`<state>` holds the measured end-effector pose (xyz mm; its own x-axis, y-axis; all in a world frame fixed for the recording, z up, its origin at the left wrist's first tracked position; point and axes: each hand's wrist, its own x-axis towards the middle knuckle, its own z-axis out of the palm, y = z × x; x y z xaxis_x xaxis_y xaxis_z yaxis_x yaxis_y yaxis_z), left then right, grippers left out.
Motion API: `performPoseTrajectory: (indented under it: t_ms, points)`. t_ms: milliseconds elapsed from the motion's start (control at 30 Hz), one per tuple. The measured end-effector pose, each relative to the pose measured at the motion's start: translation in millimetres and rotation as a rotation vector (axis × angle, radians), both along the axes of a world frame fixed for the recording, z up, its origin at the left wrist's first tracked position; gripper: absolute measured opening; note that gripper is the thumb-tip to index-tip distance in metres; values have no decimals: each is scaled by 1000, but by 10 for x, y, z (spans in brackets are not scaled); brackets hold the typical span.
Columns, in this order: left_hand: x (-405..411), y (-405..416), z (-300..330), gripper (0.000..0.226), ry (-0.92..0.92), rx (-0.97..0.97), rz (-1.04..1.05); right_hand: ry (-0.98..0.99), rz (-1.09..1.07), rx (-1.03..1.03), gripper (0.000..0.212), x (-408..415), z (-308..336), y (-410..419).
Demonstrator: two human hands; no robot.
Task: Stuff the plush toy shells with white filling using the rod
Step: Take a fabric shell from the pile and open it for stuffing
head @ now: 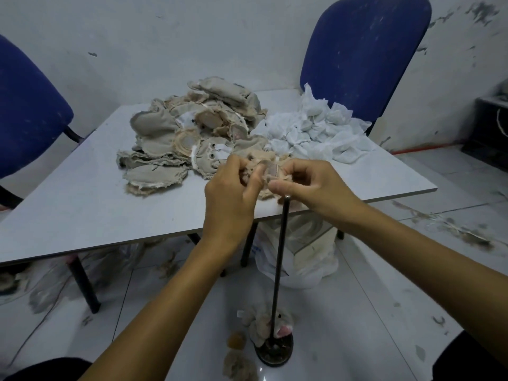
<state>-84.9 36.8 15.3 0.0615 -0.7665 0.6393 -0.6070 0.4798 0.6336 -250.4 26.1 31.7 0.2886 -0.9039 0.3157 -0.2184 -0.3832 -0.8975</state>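
Both hands hold one small tan plush toy shell (268, 171) just above the top of the thin black metal rod (279, 268). The left hand (229, 193) pinches its left side with curled fingers. The right hand (313, 185) grips its right side. The rod stands up from a round black base (273, 351) on the floor. A heap of empty tan shells (192, 133) and a pile of white filling (316, 130) lie on the grey table (82, 204).
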Motion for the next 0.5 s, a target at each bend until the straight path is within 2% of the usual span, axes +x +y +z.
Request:
performPoseTrajectory:
  t_ms: [67,167,233,400,433,500]
  points:
    - [31,-49,23,26,38,115,-47,-25,87,34,14,-67,20,-42]
    - [34,-72,22,28,119,227,-180,-107,-4,15,11,-57,-5,-87]
    - [11,-60,4,22,128,227,-232,-133,-106,-15,14,-6,-42,-111]
    - [0,-65,-46,22,39,132,-128,-21,-312,-142,19,159,-137,-122]
    - [23,-77,-60,23,34,138,-103,-26,-278,-103,18,159,-124,-131]
    - [74,-119,-76,28,102,207,-66,-63,-76,52,14,114,-81,-151]
